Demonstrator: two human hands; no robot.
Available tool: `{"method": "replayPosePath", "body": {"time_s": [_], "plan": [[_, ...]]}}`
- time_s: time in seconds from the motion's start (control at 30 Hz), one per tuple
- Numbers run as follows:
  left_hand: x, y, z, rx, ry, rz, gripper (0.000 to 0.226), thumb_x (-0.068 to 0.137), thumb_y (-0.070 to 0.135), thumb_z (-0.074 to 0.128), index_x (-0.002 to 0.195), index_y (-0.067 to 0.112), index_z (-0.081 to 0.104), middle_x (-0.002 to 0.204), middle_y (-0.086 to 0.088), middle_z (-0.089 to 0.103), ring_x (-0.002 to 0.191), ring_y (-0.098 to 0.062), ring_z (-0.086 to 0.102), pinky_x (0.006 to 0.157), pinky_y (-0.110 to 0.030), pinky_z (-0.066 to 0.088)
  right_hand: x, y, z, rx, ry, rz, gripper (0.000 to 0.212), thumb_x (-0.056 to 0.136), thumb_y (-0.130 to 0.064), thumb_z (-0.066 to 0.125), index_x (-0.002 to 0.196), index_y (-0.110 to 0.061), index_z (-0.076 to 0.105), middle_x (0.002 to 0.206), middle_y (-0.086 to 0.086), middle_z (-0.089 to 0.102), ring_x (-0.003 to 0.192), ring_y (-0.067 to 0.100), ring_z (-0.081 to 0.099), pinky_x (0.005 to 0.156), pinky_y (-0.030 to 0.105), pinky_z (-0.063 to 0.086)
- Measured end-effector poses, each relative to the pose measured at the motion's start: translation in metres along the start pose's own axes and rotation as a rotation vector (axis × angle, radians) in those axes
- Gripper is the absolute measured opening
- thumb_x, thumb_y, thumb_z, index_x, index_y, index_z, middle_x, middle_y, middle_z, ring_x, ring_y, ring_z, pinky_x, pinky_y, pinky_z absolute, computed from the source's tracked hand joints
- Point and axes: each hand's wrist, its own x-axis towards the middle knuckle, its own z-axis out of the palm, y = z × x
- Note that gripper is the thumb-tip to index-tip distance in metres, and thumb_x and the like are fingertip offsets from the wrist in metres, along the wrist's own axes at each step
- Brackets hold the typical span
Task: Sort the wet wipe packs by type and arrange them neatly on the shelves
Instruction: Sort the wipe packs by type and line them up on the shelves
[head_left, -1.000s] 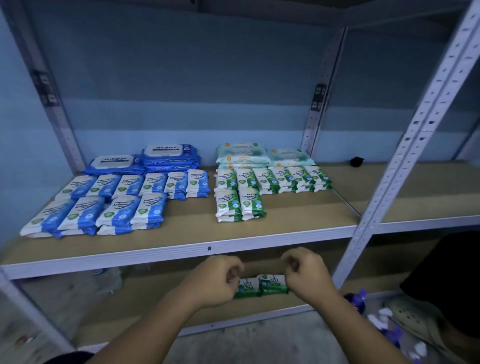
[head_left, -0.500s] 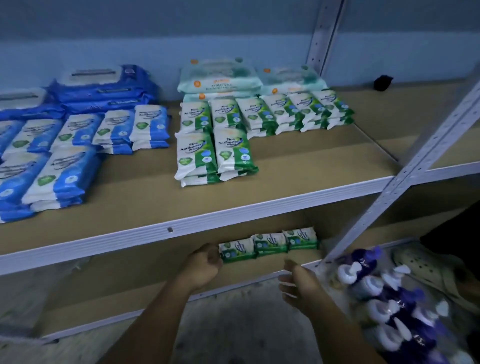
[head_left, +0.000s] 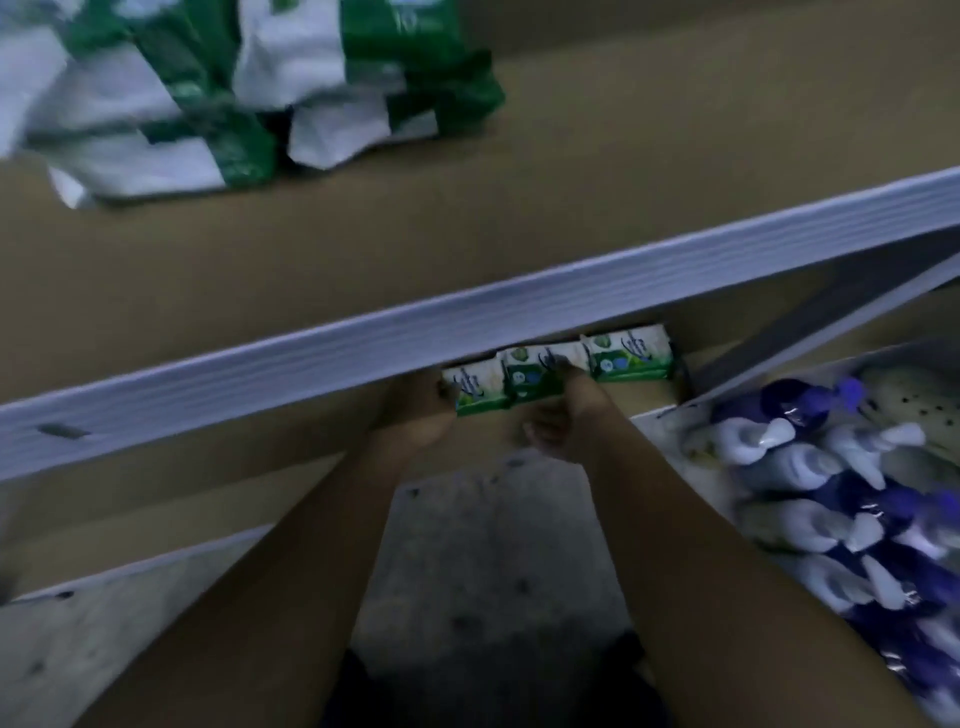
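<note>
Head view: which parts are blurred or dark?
In the head view the light is dim and flat, with no glare; motion blur smears the large green-and-white packs on the upper shelf and the front beam; the three small green packs below are the sharpest part; the left hand and right hand are dark and soft, so their grip cannot be read.

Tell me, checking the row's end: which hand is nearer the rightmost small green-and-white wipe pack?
Right. The right hand touches the middle pack, beside the rightmost small green-and-white wipe pack; the left hand is at the leftmost pack.
</note>
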Motion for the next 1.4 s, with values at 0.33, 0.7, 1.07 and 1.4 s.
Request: {"method": "replayPosePath", "body": {"time_s": [0.33,0.7,1.07,1.4], "plan": [[0.022,-0.022,0.02,0.036,0.057,-0.126,0.055,0.075,0.042,0.053,0.128,0.028,0.061,0.131,-0.007,0.062,0.121,-0.035,0.055,0.104,-0.049,0.044,0.04,-0.007,0.012,-0.075,0.195,-0.14,0.041,0.081,-0.049,0.07,0.1,-0.014,0.06,0.102,0.014,0.065,0.072,0.028,0.061,0.049,0.035,0.053],[0.006,-0.046,-0.001,-0.148,0.074,-0.344,0.051,0.066,0.037,0.056,0.108,0.011,0.068,0.106,-0.012,0.07,0.096,-0.033,0.067,0.079,-0.036,0.055,0.033,0.007,0.041,-0.888,0.364,-0.661,0.056,0.085,-0.056,0.065,0.121,-0.013,0.067,0.12,0.008,0.069,0.113,0.028,0.063,0.081,0.026,0.045],[-0.034,-0.052,0.015,-0.298,0.051,-0.39,0.039,0.082,0.025,0.065,0.117,0.009,0.064,0.12,-0.011,0.065,0.107,-0.035,0.062,0.083,-0.031,0.047,-0.012,0.068,0.029,-0.886,0.201,-0.866,0.045,0.08,-0.036,0.074,0.113,-0.01,0.057,0.104,0.015,0.069,0.102,0.037,0.063,0.077,0.035,0.047],[-0.134,-0.038,0.012,-0.482,-0.011,-0.296,0.056,0.062,0.04,0.065,0.11,0.012,0.071,0.107,-0.007,0.071,0.097,-0.027,0.067,0.081,-0.034,0.054,-0.085,0.113,-0.014,-0.703,0.175,-0.728,0.035,0.086,-0.028,0.075,0.112,-0.019,0.054,0.106,0.006,0.067,0.093,0.022,0.061,0.077,0.025,0.044]]}}
